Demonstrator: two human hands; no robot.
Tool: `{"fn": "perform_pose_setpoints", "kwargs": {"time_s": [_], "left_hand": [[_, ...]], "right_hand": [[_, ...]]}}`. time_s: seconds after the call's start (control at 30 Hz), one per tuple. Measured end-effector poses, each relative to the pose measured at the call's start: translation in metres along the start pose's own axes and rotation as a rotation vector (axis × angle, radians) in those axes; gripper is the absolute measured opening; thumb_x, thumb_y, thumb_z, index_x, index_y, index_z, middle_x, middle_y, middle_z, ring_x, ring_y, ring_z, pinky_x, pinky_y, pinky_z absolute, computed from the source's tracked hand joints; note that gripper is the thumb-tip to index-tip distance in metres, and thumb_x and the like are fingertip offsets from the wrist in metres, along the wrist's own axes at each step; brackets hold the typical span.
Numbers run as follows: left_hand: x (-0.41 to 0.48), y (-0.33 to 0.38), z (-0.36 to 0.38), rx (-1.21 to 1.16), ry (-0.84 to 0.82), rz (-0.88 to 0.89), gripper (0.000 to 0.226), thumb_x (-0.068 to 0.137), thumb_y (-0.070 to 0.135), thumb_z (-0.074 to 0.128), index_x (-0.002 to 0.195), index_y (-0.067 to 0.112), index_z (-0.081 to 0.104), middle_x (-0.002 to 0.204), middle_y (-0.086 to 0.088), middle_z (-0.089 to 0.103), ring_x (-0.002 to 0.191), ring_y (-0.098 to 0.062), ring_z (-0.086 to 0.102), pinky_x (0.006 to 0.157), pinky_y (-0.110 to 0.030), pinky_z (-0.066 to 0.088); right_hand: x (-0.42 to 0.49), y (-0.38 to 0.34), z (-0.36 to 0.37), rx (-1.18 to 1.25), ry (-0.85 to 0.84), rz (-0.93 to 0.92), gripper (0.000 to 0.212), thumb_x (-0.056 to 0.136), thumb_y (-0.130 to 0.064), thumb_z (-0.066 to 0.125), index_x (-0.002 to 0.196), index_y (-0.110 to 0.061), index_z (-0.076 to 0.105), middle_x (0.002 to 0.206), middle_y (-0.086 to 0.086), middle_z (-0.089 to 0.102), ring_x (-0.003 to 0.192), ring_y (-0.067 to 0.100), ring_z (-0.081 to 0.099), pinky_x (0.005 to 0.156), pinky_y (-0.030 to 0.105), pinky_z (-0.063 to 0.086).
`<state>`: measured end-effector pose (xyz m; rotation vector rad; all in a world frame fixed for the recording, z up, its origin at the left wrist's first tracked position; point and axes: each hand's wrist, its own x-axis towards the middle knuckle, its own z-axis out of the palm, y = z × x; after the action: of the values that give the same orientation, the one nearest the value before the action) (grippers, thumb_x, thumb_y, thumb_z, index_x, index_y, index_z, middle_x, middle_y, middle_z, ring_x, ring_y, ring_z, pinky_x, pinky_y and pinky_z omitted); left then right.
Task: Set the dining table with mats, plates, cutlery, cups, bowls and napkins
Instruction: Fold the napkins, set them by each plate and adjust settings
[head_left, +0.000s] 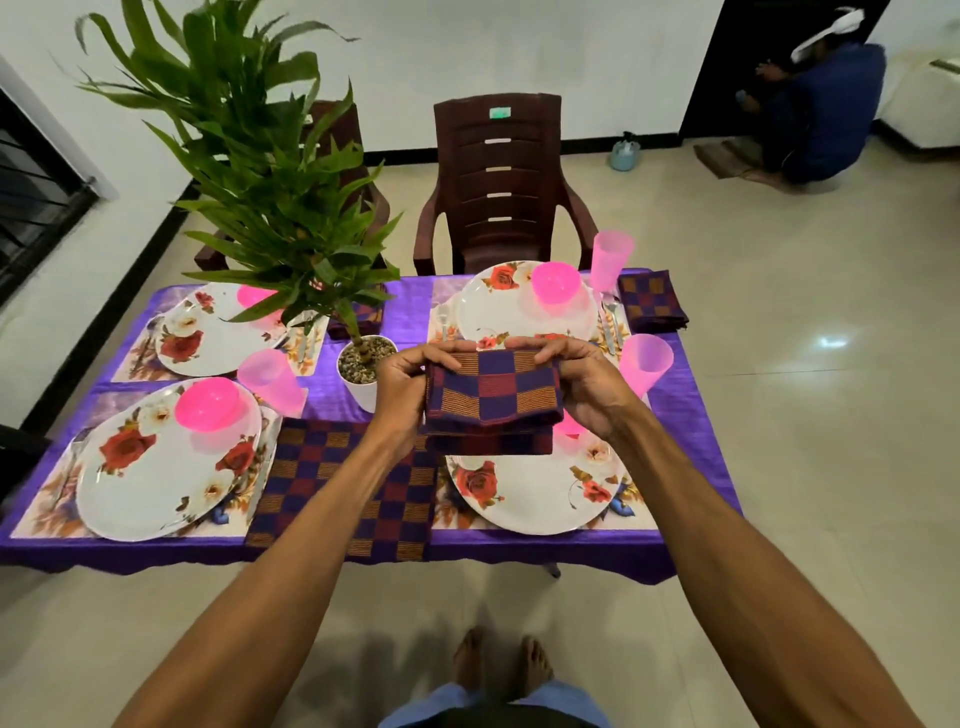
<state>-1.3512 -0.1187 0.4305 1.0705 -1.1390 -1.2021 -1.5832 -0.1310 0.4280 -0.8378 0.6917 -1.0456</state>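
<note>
Four places look nearly laid. Left hand (402, 384) and right hand (587, 387) grip a folded napkin (493, 389), unplaced, above the five-o'clock plate (540, 501).

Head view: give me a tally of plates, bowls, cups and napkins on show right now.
Plates: 4
Pink bowls: 4, one mostly hidden
Pink cups: 3
Napkins: 4, one gripped by left hand and right hand
Total: 15
</note>
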Motion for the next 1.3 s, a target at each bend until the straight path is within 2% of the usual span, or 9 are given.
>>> {"fn": "perform_pose_setpoints", "kwargs": {"time_s": [0.13, 0.23, 0.43, 0.57, 0.67, 0.73, 0.83, 1.0, 1.3], "left_hand": [[0.007, 0.003, -0.003, 0.006, 0.021, 0.038, 0.048, 0.081, -0.026, 0.046, 0.065, 0.012, 0.070, 0.108, -0.019, 0.073, 0.112, -0.037, 0.065, 0.086, -0.048, 0.057], [0.009, 0.003, -0.005, 0.052, -0.001, 0.100, 0.054, 0.082, -0.026, 0.044, 0.063, 0.018, 0.070, 0.108, -0.016, 0.074, 0.112, -0.036, 0.065, 0.088, -0.052, 0.057], [0.004, -0.008, -0.006, 0.117, 0.018, 0.082, 0.036, 0.088, -0.020, 0.049, 0.097, 0.005, 0.073, 0.118, -0.009, 0.072, 0.117, -0.022, 0.065, 0.081, -0.036, 0.061], [-0.002, -0.030, -0.023, -0.281, -0.017, -0.437, 0.035, 0.097, 0.009, 0.042, 0.126, 0.014, 0.061, 0.097, -0.006, 0.066, 0.076, -0.018, 0.061, 0.060, -0.031, 0.055], [-0.008, -0.043, -0.026, -0.330, -0.142, -0.656, 0.043, 0.093, 0.039, 0.046, 0.124, 0.014, 0.060, 0.109, -0.010, 0.066, 0.094, -0.030, 0.065, 0.084, -0.052, 0.056], [-0.012, -0.047, -0.018, -0.214, -0.164, -0.621, 0.048, 0.095, 0.047, 0.056, 0.132, 0.017, 0.058, 0.125, -0.007, 0.068, 0.114, -0.030, 0.066, 0.096, -0.060, 0.050], [-0.014, -0.050, -0.011, -0.015, -0.106, -0.485, 0.060, 0.081, 0.022, 0.079, 0.135, 0.017, 0.053, 0.124, -0.006, 0.070, 0.114, -0.025, 0.067, 0.100, -0.056, 0.050], [-0.011, -0.051, -0.004, -0.066, 0.011, -0.357, 0.052, 0.088, -0.002, 0.068, 0.133, 0.014, 0.049, 0.124, -0.011, 0.068, 0.116, -0.025, 0.065, 0.099, -0.046, 0.052], [-0.010, -0.061, -0.011, -0.190, -0.068, -0.486, 0.046, 0.087, 0.020, 0.070, 0.130, 0.013, 0.055, 0.124, -0.007, 0.068, 0.115, -0.024, 0.065, 0.091, -0.044, 0.057]], "right_hand": [[-0.005, -0.003, -0.007, 0.262, -0.038, 0.080, 0.039, 0.101, -0.014, 0.044, 0.137, -0.011, 0.057, 0.142, 0.019, 0.054, 0.127, 0.032, 0.054, 0.091, 0.042, 0.054], [-0.006, 0.008, -0.006, 0.131, -0.004, 0.188, 0.052, 0.098, -0.036, 0.052, 0.145, -0.013, 0.049, 0.143, 0.019, 0.054, 0.129, 0.035, 0.054, 0.102, 0.052, 0.046], [0.001, 0.019, 0.004, -0.240, 0.105, 0.189, 0.053, 0.082, 0.005, 0.074, 0.130, -0.012, 0.057, 0.122, 0.012, 0.070, 0.114, 0.031, 0.067, 0.093, 0.045, 0.058], [0.004, 0.022, 0.002, -0.294, 0.170, 0.148, 0.055, 0.081, 0.010, 0.073, 0.127, -0.016, 0.058, 0.116, 0.007, 0.073, 0.107, 0.026, 0.070, 0.086, 0.044, 0.060], [0.006, 0.026, 0.000, -0.294, 0.174, 0.145, 0.055, 0.082, 0.010, 0.072, 0.127, -0.017, 0.057, 0.116, 0.006, 0.073, 0.106, 0.025, 0.071, 0.085, 0.045, 0.061], [0.007, 0.028, -0.001, -0.279, 0.183, 0.152, 0.057, 0.082, 0.010, 0.072, 0.130, -0.015, 0.056, 0.118, 0.008, 0.071, 0.108, 0.026, 0.070, 0.086, 0.047, 0.060], [0.008, 0.030, -0.004, -0.238, 0.190, 0.161, 0.059, 0.081, 0.011, 0.071, 0.133, -0.013, 0.055, 0.121, 0.011, 0.070, 0.112, 0.029, 0.068, 0.088, 0.048, 0.059], [0.004, 0.040, -0.005, -0.116, 0.174, 0.241, 0.056, 0.085, 0.001, 0.071, 0.136, -0.015, 0.054, 0.125, 0.013, 0.068, 0.114, 0.033, 0.067, 0.094, 0.054, 0.055], [0.006, 0.062, 0.007, 0.057, 0.359, 0.201, 0.034, 0.091, 0.010, 0.051, 0.120, -0.004, 0.062, 0.112, 0.015, 0.071, 0.108, 0.034, 0.068, 0.083, 0.050, 0.059]]}}
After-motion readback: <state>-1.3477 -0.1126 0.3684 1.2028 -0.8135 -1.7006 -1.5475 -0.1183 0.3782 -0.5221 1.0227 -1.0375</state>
